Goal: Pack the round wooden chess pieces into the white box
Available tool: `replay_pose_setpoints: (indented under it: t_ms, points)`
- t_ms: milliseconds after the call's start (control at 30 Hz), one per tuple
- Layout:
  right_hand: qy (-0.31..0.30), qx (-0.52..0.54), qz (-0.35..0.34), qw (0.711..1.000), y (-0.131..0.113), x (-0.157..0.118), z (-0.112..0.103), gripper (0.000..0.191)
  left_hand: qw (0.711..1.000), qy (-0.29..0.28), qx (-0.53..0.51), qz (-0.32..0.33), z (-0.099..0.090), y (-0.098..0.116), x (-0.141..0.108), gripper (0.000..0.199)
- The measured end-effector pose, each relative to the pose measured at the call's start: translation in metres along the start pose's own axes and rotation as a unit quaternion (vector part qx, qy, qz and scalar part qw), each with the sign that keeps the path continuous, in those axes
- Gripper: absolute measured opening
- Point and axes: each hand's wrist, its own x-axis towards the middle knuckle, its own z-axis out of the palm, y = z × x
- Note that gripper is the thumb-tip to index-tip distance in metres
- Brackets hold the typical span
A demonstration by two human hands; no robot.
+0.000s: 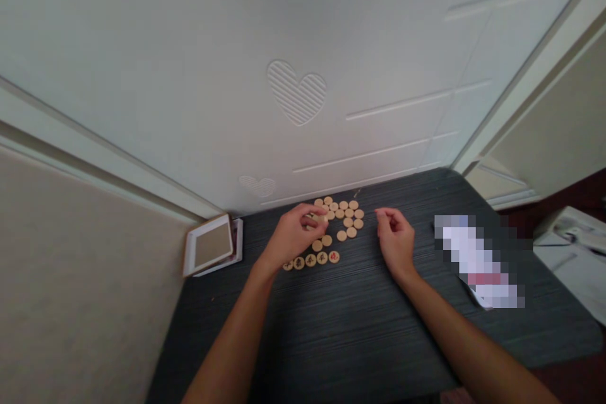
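Observation:
My left hand (298, 230) is over the left part of a cluster of round wooden Chinese chess pieces (349, 213). Its thumb and fingers pinch a pale piece (325, 219), partly covered by the fingertips. Most pieces in the cluster show blank faces. Below my left wrist runs a row of face-up pieces (310, 260), several with black characters and the rightmost (334, 257) with a red one. The row's left end is partly behind my wrist. To the right of the cluster, apart from it, my right hand (396, 240) has its fingers curled closed, and no piece shows in them.
The dark wood-grain table (331, 328) stands against a white panel (379, 63) with embossed hearts. At the table's left edge, a framed item leans on a white box (213, 246). A blurred-out, pale flat object (480, 265) lies on the right.

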Motion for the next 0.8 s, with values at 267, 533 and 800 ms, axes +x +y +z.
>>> replay_pose_setpoints:
  t_ms: [267, 533, 800]
  points:
    - [-0.086, -0.102, -0.09, 0.987, -0.003, -0.025, 0.002, 0.02, 0.981, -0.046, -0.186, 0.019, 0.031, -0.006, -0.057, 0.018]
    - [-0.197, -0.162, -0.141, 0.957, -0.008, -0.045, 0.004, 0.018, 0.88, -0.029, -0.474, -0.024, 0.04, -0.031, -0.076, 0.021]
    - [-0.175, -0.183, -0.131, 0.959, -0.004, -0.04, 0.0, 0.019, 0.823, -0.014, -0.559, -0.102, 0.038, -0.029, -0.083, 0.027]
